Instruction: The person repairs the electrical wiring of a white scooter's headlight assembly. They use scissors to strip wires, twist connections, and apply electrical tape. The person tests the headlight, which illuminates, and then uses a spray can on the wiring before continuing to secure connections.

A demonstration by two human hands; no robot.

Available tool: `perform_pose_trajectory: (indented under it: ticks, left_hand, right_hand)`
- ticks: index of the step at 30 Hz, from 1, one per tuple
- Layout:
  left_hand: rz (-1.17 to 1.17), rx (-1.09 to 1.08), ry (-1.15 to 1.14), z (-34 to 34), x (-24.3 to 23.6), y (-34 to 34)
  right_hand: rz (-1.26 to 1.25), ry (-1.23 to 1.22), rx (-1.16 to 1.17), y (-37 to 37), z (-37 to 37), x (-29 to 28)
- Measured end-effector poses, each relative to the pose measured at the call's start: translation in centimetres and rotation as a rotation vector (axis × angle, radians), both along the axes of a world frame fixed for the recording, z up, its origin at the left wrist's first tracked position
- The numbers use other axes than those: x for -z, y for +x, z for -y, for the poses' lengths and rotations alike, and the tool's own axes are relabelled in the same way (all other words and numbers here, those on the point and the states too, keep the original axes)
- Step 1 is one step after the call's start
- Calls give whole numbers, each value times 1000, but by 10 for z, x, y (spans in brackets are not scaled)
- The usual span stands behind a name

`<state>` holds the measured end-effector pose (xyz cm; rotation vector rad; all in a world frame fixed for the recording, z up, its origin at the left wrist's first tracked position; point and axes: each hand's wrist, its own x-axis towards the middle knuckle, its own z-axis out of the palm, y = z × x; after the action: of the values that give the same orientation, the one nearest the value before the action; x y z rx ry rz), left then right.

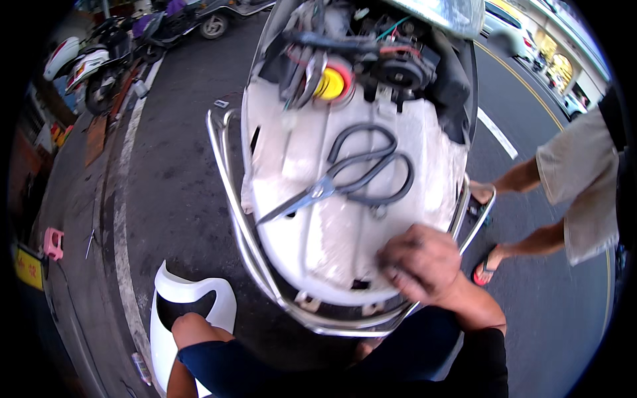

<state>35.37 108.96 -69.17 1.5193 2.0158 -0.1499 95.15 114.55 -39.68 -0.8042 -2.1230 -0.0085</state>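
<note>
A white scooter body panel (345, 199) fills the middle, ringed by a chrome guard rail (232, 199), with black-handled scissors (352, 176) lying flat on it. The right hand (418, 262) rests at the panel's near edge, fingers (395, 268) curled together against the plastic, holding nothing visible; the left hand is out of sight.

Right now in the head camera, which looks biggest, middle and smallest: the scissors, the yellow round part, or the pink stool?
1. Scissors, by far the largest.
2. Yellow round part.
3. Pink stool, only slightly smaller; it sits farther off at the rim, so that order is unsure.
</note>
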Motion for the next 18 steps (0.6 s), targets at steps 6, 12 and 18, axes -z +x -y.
perform_pose_trajectory:
  ticks: [6,12,18]
  left_hand:
    - [-85,251,55,3,31,-21]
    - [78,84,322,-34,42,-97]
    - [132,-90,447,-74,52,-131]
  right_hand:
    - [184,10,276,-48,10,-42]
    - [399,116,323,-136,-42,-81]
    - [537,-30,526,-172,-58,-49]
